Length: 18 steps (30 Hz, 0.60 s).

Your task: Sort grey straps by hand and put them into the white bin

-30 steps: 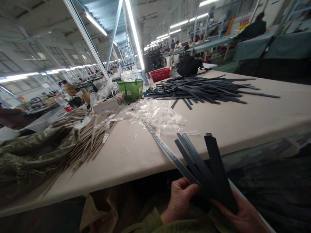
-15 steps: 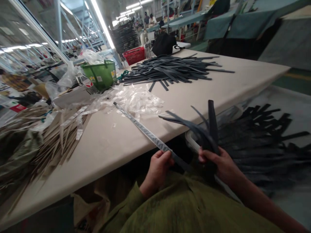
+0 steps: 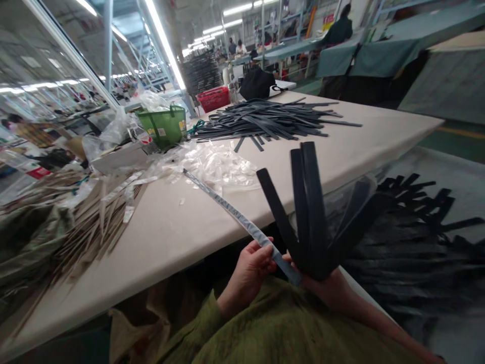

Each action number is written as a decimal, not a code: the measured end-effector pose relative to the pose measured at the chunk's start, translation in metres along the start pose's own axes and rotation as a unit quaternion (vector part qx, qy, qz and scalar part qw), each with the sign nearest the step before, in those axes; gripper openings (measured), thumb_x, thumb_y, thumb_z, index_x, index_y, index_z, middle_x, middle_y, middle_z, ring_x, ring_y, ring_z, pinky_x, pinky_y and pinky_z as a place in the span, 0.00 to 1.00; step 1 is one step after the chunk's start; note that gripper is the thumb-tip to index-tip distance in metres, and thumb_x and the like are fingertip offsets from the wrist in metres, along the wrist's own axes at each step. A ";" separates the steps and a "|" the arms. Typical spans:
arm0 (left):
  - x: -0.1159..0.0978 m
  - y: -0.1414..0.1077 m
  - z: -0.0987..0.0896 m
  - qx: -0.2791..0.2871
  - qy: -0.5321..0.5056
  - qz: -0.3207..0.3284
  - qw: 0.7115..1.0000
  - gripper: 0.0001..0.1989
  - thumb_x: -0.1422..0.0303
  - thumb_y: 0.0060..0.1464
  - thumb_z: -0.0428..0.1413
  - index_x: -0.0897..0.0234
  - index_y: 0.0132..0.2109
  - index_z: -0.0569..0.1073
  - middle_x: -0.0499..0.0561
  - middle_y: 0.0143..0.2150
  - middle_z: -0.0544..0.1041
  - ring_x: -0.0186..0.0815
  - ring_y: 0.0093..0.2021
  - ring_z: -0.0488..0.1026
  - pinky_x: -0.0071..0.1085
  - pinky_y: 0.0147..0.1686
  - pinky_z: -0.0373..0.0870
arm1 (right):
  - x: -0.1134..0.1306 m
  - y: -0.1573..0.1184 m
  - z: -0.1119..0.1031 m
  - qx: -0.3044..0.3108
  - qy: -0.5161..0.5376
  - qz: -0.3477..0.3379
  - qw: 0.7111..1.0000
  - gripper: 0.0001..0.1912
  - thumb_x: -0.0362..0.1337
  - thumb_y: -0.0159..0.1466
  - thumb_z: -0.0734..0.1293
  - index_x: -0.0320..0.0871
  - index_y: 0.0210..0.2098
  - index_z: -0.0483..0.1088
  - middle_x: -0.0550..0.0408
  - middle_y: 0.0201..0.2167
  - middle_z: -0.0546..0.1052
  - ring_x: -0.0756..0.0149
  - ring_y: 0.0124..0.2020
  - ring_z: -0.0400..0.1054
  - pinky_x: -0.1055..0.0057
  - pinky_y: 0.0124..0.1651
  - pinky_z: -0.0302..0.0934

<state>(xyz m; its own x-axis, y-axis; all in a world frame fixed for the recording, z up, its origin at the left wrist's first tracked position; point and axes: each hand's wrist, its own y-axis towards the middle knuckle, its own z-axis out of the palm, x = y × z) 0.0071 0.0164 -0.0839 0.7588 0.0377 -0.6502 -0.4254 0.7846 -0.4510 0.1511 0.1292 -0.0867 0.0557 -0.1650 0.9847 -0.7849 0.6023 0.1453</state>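
A long grey strip (image 3: pixel 237 215) slants from the table down to my lap, its upper face covered with shiny, wrinkled film. My left hand (image 3: pixel 254 263) pinches it near its lower end. Several dark strips (image 3: pixel 310 202) fan upward from my right hand (image 3: pixel 326 288), which is closed around their lower part. The right fingertips come up against the grey strip's lower end, and the rest of that hand is partly hidden behind the dark strips. Farther back on the table lies a large pile of dark strips (image 3: pixel 265 119).
Crumpled clear film (image 3: pixel 215 164) lies mid-table, near a green basket (image 3: pixel 162 126) and a red basket (image 3: pixel 213 99). Brown strips (image 3: pixel 94 222) spread at the left. Right of the table (image 3: pixel 170 222), more dark strips (image 3: pixel 401 242) fill a low area. People sit far back.
My right hand has moved left and down to the grey strip's lower end, and its dark strips now fan wider and stand more upright. The view has tilted slightly.
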 end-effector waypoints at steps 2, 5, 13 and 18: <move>0.005 0.001 0.000 0.018 0.006 0.007 1.000 0.19 0.66 0.46 0.69 0.70 0.43 0.75 0.48 0.28 0.75 0.25 0.23 0.70 0.20 0.25 0.66 | -0.002 0.004 0.007 -0.006 0.006 -0.024 1.000 0.08 0.41 0.56 0.74 0.47 0.35 0.78 0.52 0.33 0.82 0.57 0.34 0.76 0.65 0.38 0.74; 0.010 0.002 0.002 0.026 0.006 0.011 1.000 0.16 0.69 0.46 0.68 0.70 0.42 0.76 0.50 0.30 0.77 0.26 0.25 0.71 0.20 0.26 0.67 | -0.007 0.012 0.010 -0.024 0.004 -0.030 0.999 0.10 0.40 0.53 0.76 0.47 0.36 0.79 0.53 0.32 0.82 0.57 0.30 0.77 0.66 0.34 0.75; -0.054 0.037 -0.014 -0.039 -0.090 0.084 0.992 0.14 0.69 0.55 0.60 0.70 0.48 0.71 0.63 0.44 0.80 0.41 0.41 0.80 0.32 0.38 0.76 | 0.015 0.019 -0.005 -0.053 -0.007 -0.002 0.999 0.12 0.49 0.54 0.75 0.47 0.28 0.81 0.51 0.29 0.82 0.56 0.31 0.77 0.68 0.36 0.75; -0.159 0.078 -0.024 -0.159 -0.097 0.190 0.964 0.11 0.67 0.67 0.47 0.70 0.47 0.71 0.59 0.39 0.79 0.32 0.33 0.79 0.25 0.35 0.74 | 0.024 -0.006 -0.029 -0.031 0.011 0.035 0.999 0.15 0.53 0.57 0.72 0.48 0.27 0.79 0.52 0.25 0.79 0.61 0.21 0.71 0.70 0.24 0.69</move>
<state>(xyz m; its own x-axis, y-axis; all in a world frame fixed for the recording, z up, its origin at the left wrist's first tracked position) -0.1583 0.0568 -0.0302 0.5841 0.4243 -0.6919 -0.7965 0.4640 -0.3878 0.1747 0.1442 -0.0607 0.0164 -0.1039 0.9945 -0.7471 0.6597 0.0812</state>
